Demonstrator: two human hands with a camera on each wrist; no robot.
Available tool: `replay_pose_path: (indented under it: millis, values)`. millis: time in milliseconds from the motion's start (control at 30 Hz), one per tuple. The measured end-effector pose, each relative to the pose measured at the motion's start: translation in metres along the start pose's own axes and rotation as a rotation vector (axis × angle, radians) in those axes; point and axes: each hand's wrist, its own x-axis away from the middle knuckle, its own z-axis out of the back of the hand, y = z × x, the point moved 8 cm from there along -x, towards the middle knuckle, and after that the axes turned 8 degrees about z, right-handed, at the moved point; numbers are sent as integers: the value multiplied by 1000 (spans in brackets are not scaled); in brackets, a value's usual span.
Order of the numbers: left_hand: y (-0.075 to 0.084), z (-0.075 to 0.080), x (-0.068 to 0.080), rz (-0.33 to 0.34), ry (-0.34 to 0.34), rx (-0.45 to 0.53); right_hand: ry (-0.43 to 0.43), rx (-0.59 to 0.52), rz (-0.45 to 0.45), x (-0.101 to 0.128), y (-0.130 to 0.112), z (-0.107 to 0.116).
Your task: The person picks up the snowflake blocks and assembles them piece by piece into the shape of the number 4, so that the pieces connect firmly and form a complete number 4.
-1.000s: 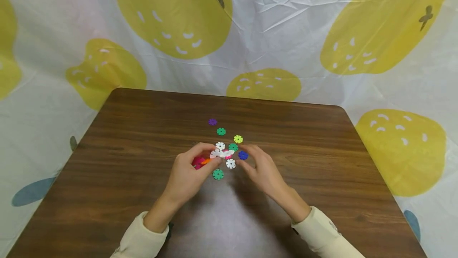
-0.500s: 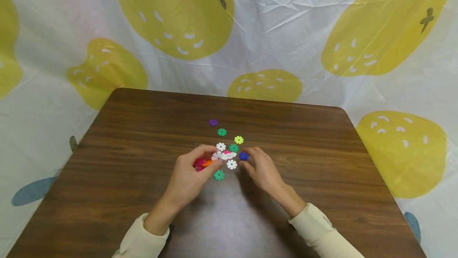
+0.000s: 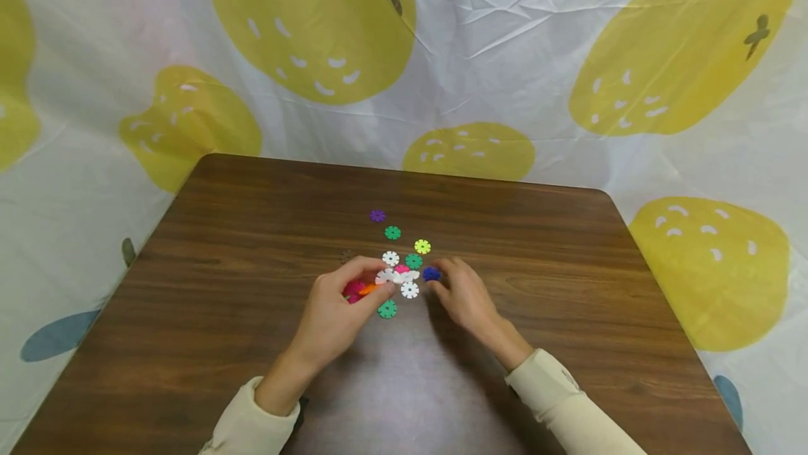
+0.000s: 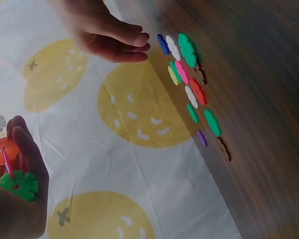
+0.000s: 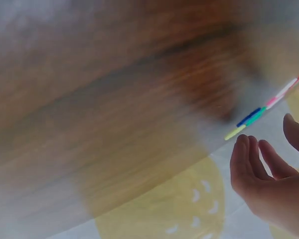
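Observation:
My left hand (image 3: 337,311) pinches a joined cluster of notched plastic snowflake discs, raised over the table. White discs (image 3: 386,277), an orange disc (image 4: 4,150) and a green disc (image 4: 20,185) show in it; fingers hide part. My right hand (image 3: 470,301) hovers at the right of the loose discs, fingers loosely bent and thumb apart. In the right wrist view nothing lies between them. Nearest its fingertips in the head view is a blue disc (image 3: 431,273), which lies on the table in the left wrist view.
Loose discs lie scattered on the brown wooden table (image 3: 252,231): white (image 3: 409,290), green (image 3: 387,309), yellow (image 3: 422,246), purple (image 3: 377,216), red (image 4: 198,91) and brown (image 4: 224,149) among them. A fruit-print cloth (image 3: 505,55) hangs behind the table's far edge.
My right hand has shifted slightly down and closer to the blue disc, with its fingers drawn a little nearer together. My left hand keeps its hold on the cluster, almost still.

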Motion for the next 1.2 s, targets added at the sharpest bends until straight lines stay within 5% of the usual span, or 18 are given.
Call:
replay_pose_path:
  millis: [467, 700, 1200]
  values:
    - [7, 0, 1, 8, 1, -5, -52, 109, 4, -11, 8, -12]
    - [22, 8, 15, 93, 22, -14, -73, 126, 57, -6, -2, -22]
    - [34, 4, 10, 17, -1, -15, -89, 100, -68, -9, 8, -10]
